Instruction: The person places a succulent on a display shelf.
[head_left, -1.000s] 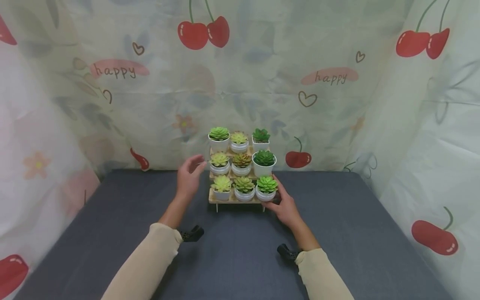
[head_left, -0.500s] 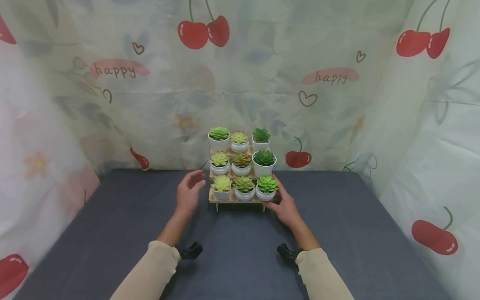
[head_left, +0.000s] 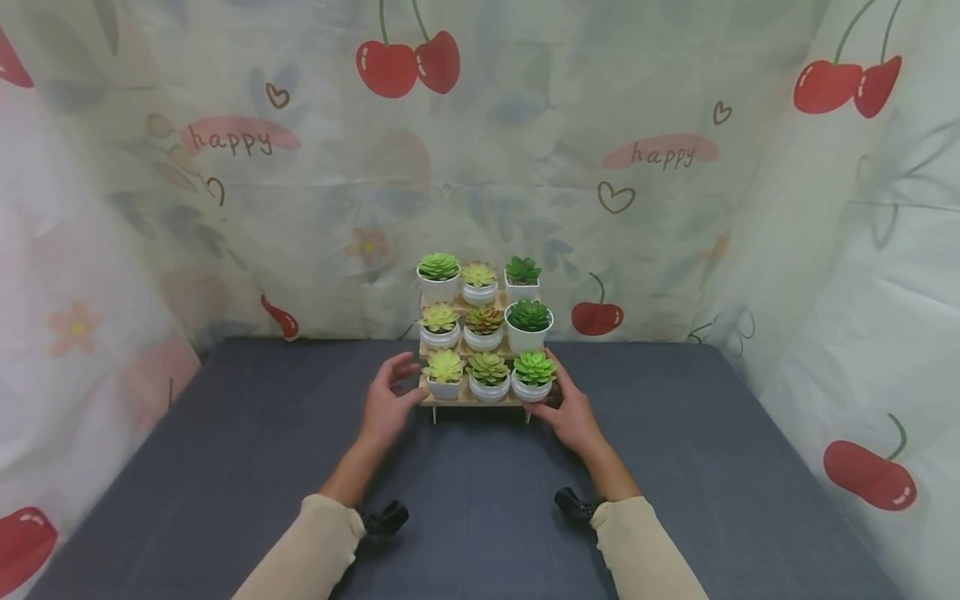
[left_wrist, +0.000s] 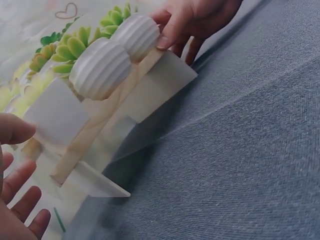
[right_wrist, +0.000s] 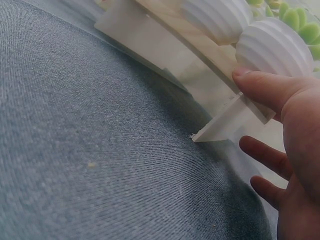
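Note:
A three-tiered wooden plant stand (head_left: pixel 468 404) with white legs holds several small potted succulents in rows. My right hand (head_left: pixel 576 417) grips the right end of the lowest tier, thumb on the front edge beside a ribbed white pot (right_wrist: pixel 274 47) and index finger reaching around the side. My left hand (head_left: pixel 386 404) is at the stand's left end, fingers spread and loosely bent, holding nothing. Its thumb is close to a square white pot (left_wrist: pixel 57 112) with a pale yellow-green succulent (head_left: pixel 444 365); whether it touches is unclear. Another ribbed pot (head_left: pixel 489 390) sits mid-row.
The stand is on a dark blue-grey cloth-covered table (head_left: pixel 480 508), near its back edge. A curtain (head_left: pixel 480 150) printed with cherries and hearts hangs behind and along both sides. Black wrist devices (head_left: pixel 386 518) sit below both hands.
My left hand has come down from beside the middle tier to the left end of the lowest tier, moving closer to it at the end. The right hand and the pots have stayed put.

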